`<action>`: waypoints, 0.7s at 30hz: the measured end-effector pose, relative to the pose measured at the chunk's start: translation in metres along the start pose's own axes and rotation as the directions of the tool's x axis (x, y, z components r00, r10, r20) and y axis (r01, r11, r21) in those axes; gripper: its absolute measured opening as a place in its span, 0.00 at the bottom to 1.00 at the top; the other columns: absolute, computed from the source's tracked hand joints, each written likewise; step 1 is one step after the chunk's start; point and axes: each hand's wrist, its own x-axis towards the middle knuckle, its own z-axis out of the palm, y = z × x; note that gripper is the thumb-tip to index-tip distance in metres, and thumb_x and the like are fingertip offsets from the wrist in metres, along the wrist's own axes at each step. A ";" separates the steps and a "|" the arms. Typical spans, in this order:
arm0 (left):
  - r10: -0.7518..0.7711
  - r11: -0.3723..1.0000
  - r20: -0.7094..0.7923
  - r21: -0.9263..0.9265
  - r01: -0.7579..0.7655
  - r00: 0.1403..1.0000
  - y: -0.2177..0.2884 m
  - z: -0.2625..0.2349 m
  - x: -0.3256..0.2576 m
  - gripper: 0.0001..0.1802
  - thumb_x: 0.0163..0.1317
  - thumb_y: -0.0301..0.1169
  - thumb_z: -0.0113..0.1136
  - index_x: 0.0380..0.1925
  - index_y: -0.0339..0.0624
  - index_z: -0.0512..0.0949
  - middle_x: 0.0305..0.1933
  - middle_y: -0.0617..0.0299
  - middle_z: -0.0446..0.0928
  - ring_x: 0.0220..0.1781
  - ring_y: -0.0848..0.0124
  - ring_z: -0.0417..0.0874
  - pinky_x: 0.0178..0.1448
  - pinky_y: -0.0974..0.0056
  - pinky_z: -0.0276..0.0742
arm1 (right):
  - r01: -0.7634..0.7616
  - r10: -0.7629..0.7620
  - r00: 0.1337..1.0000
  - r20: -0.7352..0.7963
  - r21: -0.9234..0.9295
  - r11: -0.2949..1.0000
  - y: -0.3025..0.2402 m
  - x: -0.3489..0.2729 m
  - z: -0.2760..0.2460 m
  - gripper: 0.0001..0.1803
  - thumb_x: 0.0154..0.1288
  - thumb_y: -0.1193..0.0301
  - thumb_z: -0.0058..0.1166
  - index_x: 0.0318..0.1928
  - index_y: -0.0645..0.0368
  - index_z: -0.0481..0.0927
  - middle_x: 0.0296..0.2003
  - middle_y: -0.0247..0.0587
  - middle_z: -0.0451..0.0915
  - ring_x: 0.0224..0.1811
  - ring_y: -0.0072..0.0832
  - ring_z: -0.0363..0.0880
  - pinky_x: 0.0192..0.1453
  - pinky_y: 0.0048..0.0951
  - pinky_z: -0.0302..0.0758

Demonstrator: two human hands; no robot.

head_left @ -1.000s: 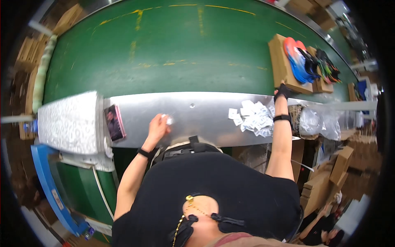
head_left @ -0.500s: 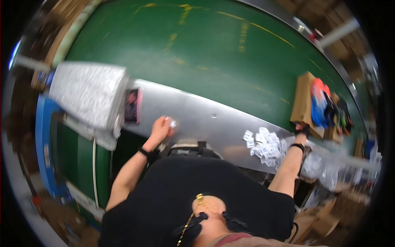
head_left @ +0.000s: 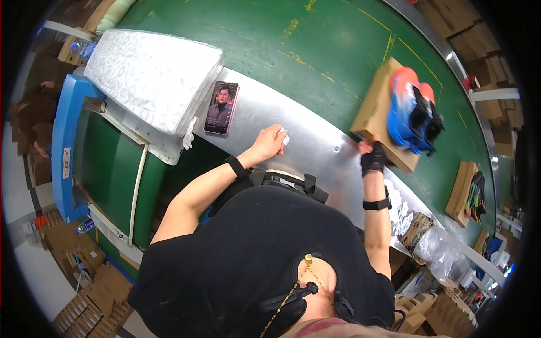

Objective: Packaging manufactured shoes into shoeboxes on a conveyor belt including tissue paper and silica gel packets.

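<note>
My left hand is closed above the metal ledge, with a small white sachet showing at its fingertips. My right hand, in a black fingerless glove, grips the near edge of an open cardboard shoebox; its fingers are partly blurred. The box sits tilted on the green surface and holds a pair of sports shoes in blue, orange and black. Beside my right forearm lies a heap of white sachets, partly hidden by the arm.
A second shoebox with dark shoes stands farther right on the green belt. At left are a stack of white patterned sheets and a phone on the metal ledge. Clear plastic bags lie at the lower right.
My right hand has moved from beside the sachet heap, bringing the shoebox left and away from the second box. My left hand still holds the sachet. The whole view has shifted.
</note>
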 end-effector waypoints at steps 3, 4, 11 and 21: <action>-0.010 0.999 0.013 -0.039 0.011 1.000 -0.004 -0.003 0.007 0.12 0.62 0.32 0.44 0.24 0.35 0.66 0.15 0.57 0.73 0.15 0.68 0.78 0.21 0.64 0.72 | -0.211 0.273 0.946 0.174 -0.310 0.927 -0.007 -0.085 0.074 0.19 0.57 0.69 0.57 0.47 0.65 0.69 0.36 0.53 0.77 0.31 0.37 0.78 0.35 0.30 0.76; -0.005 1.000 0.011 -0.029 0.005 1.000 -0.006 -0.004 0.009 0.11 0.62 0.32 0.44 0.25 0.35 0.66 0.15 0.56 0.73 0.15 0.68 0.77 0.21 0.64 0.72 | 0.014 0.140 0.943 0.303 -0.454 0.891 -0.021 -0.101 0.085 0.17 0.59 0.68 0.55 0.45 0.64 0.71 0.34 0.50 0.78 0.31 0.34 0.78 0.36 0.29 0.76; -0.047 0.999 0.055 0.019 0.046 0.997 -0.039 -0.015 0.012 0.10 0.61 0.29 0.42 0.28 0.34 0.69 0.16 0.56 0.74 0.16 0.69 0.79 0.21 0.66 0.74 | 0.725 -0.553 0.161 0.818 -0.478 -0.496 -0.120 -0.083 0.117 0.15 0.57 0.62 0.55 0.38 0.60 0.79 0.32 0.43 0.80 0.35 0.33 0.77 0.43 0.30 0.72; -0.153 0.969 0.120 -0.177 0.173 0.981 -0.042 -0.019 0.016 0.10 0.62 0.30 0.42 0.29 0.33 0.68 0.16 0.57 0.74 0.15 0.69 0.78 0.17 0.68 0.74 | 0.462 -0.290 0.611 0.737 -0.629 -0.626 -0.125 -0.030 0.177 0.28 0.48 0.50 0.57 0.42 0.60 0.74 0.31 0.51 0.79 0.36 0.39 0.79 0.42 0.34 0.73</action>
